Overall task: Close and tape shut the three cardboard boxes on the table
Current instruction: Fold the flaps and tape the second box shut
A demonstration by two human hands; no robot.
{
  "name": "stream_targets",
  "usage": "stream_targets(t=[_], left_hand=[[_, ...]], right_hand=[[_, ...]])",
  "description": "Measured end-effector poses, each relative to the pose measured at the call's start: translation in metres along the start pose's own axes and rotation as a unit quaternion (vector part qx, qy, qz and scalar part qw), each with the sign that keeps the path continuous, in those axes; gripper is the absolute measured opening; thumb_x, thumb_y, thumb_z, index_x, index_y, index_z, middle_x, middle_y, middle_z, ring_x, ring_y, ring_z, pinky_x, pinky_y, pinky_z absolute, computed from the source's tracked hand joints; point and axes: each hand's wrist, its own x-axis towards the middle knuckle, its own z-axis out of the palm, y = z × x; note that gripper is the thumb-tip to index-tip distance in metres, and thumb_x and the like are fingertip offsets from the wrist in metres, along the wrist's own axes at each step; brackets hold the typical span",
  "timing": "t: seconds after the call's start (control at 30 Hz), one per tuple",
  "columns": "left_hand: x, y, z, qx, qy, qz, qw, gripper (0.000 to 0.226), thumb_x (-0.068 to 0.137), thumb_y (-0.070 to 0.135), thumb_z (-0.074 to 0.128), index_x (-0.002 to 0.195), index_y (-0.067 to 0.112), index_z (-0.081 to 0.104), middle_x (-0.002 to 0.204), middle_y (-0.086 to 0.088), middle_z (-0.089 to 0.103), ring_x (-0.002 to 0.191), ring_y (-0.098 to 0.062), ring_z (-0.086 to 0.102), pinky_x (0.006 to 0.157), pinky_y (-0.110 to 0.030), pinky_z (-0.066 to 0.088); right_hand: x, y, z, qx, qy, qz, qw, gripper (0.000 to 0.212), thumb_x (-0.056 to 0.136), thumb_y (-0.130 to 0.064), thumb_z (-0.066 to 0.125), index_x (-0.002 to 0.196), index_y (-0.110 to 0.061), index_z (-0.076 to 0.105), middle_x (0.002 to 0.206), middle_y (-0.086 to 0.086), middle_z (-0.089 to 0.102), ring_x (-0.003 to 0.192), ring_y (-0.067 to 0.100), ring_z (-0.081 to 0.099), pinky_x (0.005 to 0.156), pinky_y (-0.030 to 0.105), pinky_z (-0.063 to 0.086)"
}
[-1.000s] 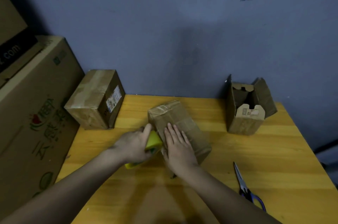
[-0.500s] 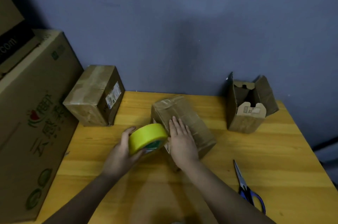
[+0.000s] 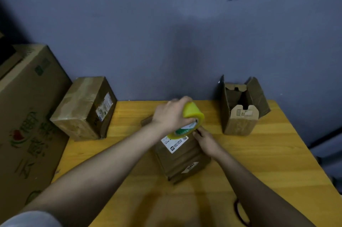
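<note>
A closed cardboard box (image 3: 182, 160) with a white label lies in the middle of the wooden table (image 3: 259, 162). My left hand (image 3: 171, 113) grips a yellow tape roll (image 3: 191, 120) held over the box's far end. My right hand (image 3: 206, 140) rests against the box's right side, its fingers near the roll; whether it pinches the tape end is unclear. A taped box (image 3: 84, 107) sits at the table's back left. An open box (image 3: 241, 106) with raised flaps stands at the back right.
A large printed carton (image 3: 27, 121) stands left of the table. Scissor handles (image 3: 240, 212) show dimly at the lower right of the table. A grey-blue wall (image 3: 166, 32) runs behind the table.
The left hand has lifted the tape roll from the box's left side up over its far end. The box now shows a labelled face. The right hand moved from the top to the right side.
</note>
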Motion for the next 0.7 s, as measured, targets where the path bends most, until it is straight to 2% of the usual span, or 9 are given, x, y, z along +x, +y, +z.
stream_targets(t=[0.1,0.2,0.33,0.4,0.47,0.53,0.7], left_hand=[[0.016,0.009,0.017,-0.042,-0.022,0.001,0.999,0.064,0.079,0.054,0.066,0.135,0.033,0.042,0.127,-0.006,0.057,0.116,-0.028,0.054,0.09,-0.036,0.048],[0.02,0.009,0.025,-0.105,-0.047,0.027,0.993,0.067,0.083,0.046,0.066,0.142,0.032,0.036,0.135,-0.006,0.052,0.122,-0.027,0.051,0.095,-0.035,0.045],[0.012,-0.001,0.03,-0.164,-0.048,0.067,0.983,0.08,0.083,0.036,0.067,0.146,0.045,0.018,0.14,-0.002,0.045,0.121,-0.025,0.051,0.092,-0.036,0.048],[0.005,-0.006,0.035,-0.111,-0.046,0.077,0.99,0.085,0.084,0.039,0.063,0.144,0.054,0.004,0.128,-0.002,0.046,0.104,-0.028,0.058,0.08,-0.04,0.052],[0.0,-0.008,0.037,-0.031,-0.051,0.084,0.995,0.081,0.089,0.044,0.055,0.143,0.055,-0.005,0.121,-0.003,0.043,0.094,-0.029,0.06,0.071,-0.039,0.053],[0.002,-0.006,0.034,0.012,-0.051,0.085,0.995,0.073,0.091,0.045,0.05,0.146,0.051,0.002,0.123,-0.006,0.043,0.097,-0.03,0.059,0.07,-0.037,0.051],[0.017,0.008,0.022,0.063,-0.081,0.106,0.989,0.07,0.089,0.041,0.054,0.147,0.044,0.014,0.119,-0.01,0.048,0.099,-0.032,0.058,0.069,-0.034,0.045]], right_hand=[[0.008,0.014,0.0,0.028,0.024,0.034,0.999,0.03,0.102,-0.012,0.042,0.13,-0.013,0.052,0.126,0.007,0.057,0.12,0.026,0.05,0.094,0.03,0.04],[0.011,0.023,-0.001,0.037,0.038,0.047,0.997,0.033,0.102,-0.016,0.041,0.134,-0.015,0.05,0.128,0.004,0.056,0.119,0.024,0.05,0.093,0.029,0.04],[0.013,0.028,-0.001,0.041,0.041,0.049,0.997,0.032,0.103,-0.018,0.04,0.133,-0.015,0.051,0.129,0.006,0.057,0.118,0.022,0.051,0.097,0.033,0.04],[0.015,0.029,0.0,0.04,0.042,0.054,0.997,0.031,0.103,-0.017,0.041,0.131,-0.013,0.052,0.128,0.008,0.057,0.117,0.024,0.052,0.096,0.034,0.041],[0.016,0.03,0.001,0.044,0.046,0.058,0.996,0.03,0.102,-0.016,0.041,0.13,-0.013,0.052,0.125,0.007,0.057,0.115,0.024,0.052,0.091,0.032,0.04],[0.017,0.03,0.001,0.05,0.043,0.061,0.996,0.03,0.103,-0.016,0.04,0.13,-0.016,0.053,0.119,0.003,0.057,0.11,0.021,0.051,0.087,0.03,0.039],[0.017,0.032,0.004,0.03,0.04,0.081,0.995,0.028,0.103,-0.022,0.04,0.127,-0.022,0.054,0.121,0.005,0.059,0.109,0.025,0.053,0.093,0.037,0.042]])
